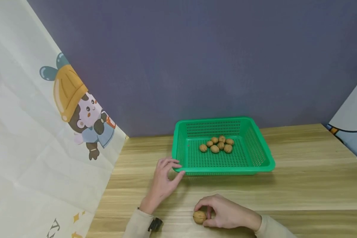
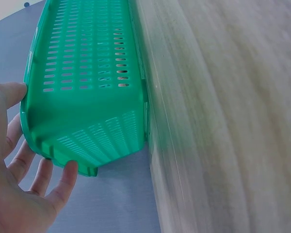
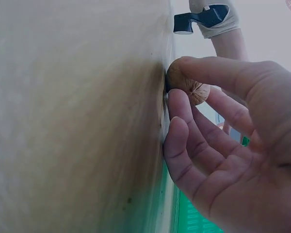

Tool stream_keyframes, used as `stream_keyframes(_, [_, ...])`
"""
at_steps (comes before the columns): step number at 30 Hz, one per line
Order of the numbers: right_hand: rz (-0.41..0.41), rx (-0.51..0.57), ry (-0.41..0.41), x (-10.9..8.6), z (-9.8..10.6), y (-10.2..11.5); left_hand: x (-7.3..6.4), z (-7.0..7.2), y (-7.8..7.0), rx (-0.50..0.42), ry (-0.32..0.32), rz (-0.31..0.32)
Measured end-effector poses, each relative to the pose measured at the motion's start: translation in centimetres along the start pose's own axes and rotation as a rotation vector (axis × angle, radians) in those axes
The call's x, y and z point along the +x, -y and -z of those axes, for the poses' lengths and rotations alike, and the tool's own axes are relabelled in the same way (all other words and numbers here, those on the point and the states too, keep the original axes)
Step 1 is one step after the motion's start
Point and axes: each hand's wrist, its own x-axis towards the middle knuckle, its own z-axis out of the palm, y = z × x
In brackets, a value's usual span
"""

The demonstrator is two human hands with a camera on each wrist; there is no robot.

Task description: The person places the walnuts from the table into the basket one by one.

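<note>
A green plastic basket (image 1: 226,171) with slotted walls stands on the wooden tabletop. Several walnuts (image 1: 215,149) lie grouped on its floor, toward the back. My left hand (image 1: 163,180) holds the basket's near left corner, thumb (image 2: 14,93) at the front rim and fingers spread along the side. Closer to me, my right hand (image 1: 226,211) pinches a single walnut (image 1: 199,217) between thumb and fingers. In the right wrist view this walnut (image 3: 196,92) shows its ridged end, with the fingertips right at the table surface.
The wooden tabletop (image 1: 309,185) stretches right of the basket. A dark grey-blue wall (image 1: 196,66) rises behind it. On the left hangs a white sheet (image 1: 26,132) with a cartoon figure. A black band with a small device (image 1: 155,224) sits on my left wrist.
</note>
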Motion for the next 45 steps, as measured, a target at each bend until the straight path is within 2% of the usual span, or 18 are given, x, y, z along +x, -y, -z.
stream_keyframes(10, [-0.003, 0.000, -0.023, -0.2, 0.4, 0.5, 0.0, 0.0, 0.1, -0.002, 0.000, 0.003])
stream_keyframes(15, [-0.011, 0.035, -0.025, -0.4, 1.4, 1.2, 0.0, -0.1, 0.0, 0.001, 0.002, 0.010])
stream_keyframes(23, [0.009, 0.061, -0.027, -0.6, 4.4, 2.4, 0.0, -0.1, -0.1, 0.002, 0.023, 0.023])
stream_keyframes(33, [-0.045, 0.088, 0.018, -0.4, 8.5, 4.4, 0.2, -0.2, 0.0, 0.007, 0.010, 0.003])
stream_keyframes(39, [-0.048, 0.072, 0.054, 0.6, 10.8, 5.6, 0.1, -0.1, -0.1, -0.007, 0.006, 0.009])
stream_keyframes(45, [-0.100, 0.022, 0.020, 2.0, 13.8, 6.5, 0.1, 0.0, -0.1, 0.011, 0.005, 0.008])
